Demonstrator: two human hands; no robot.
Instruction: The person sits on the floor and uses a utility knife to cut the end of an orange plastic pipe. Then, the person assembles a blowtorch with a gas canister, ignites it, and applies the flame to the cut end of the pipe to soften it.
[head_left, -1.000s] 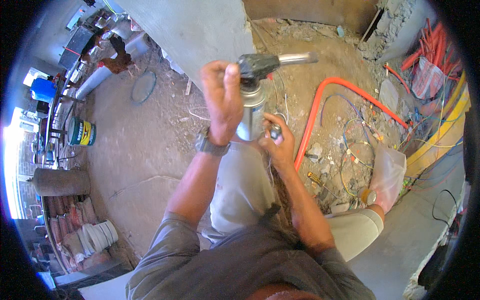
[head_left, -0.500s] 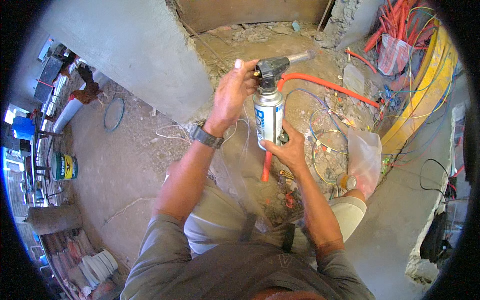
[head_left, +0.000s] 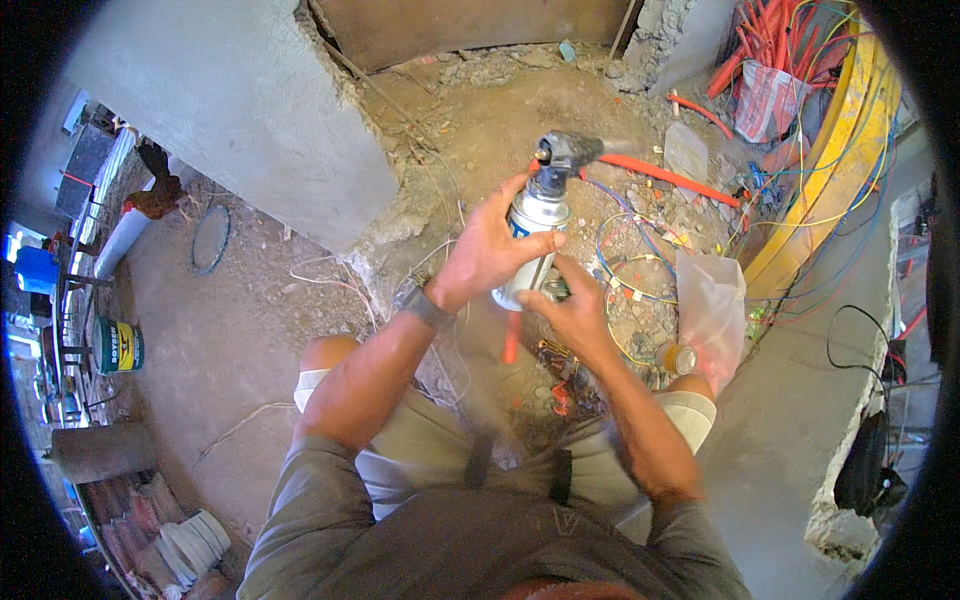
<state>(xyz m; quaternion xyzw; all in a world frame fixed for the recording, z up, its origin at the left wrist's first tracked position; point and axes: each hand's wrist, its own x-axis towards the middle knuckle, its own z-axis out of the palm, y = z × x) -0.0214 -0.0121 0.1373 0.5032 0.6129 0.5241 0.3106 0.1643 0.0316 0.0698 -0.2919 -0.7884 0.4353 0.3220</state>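
A gas torch (head_left: 567,152) with a black head sits on a white and blue gas can (head_left: 543,212), held before me above the rubble floor. My left hand (head_left: 490,248) wraps round the can's upper body, its thumb across the front. Low on the can, my right hand (head_left: 582,312) closes on its right side, with something small and dark partly hidden by the fingers. The torch's nozzle points right and is blurred. Behind the can runs a bent orange pipe (head_left: 670,176); its lower end shows below the can, and its middle is hidden.
Coiled wires (head_left: 640,262) and a clear plastic bag (head_left: 711,305) lie at the right, near a jar (head_left: 676,358). Beyond are a yellow curved conduit (head_left: 835,170) and a sack of orange pipes (head_left: 770,100). A broken wall (head_left: 240,120) stands left, with a green bucket (head_left: 120,345) farther off.
My left hand has left the torch's head and come down round the can. The torch has shifted slightly right and down, its nozzle turning a little downward.
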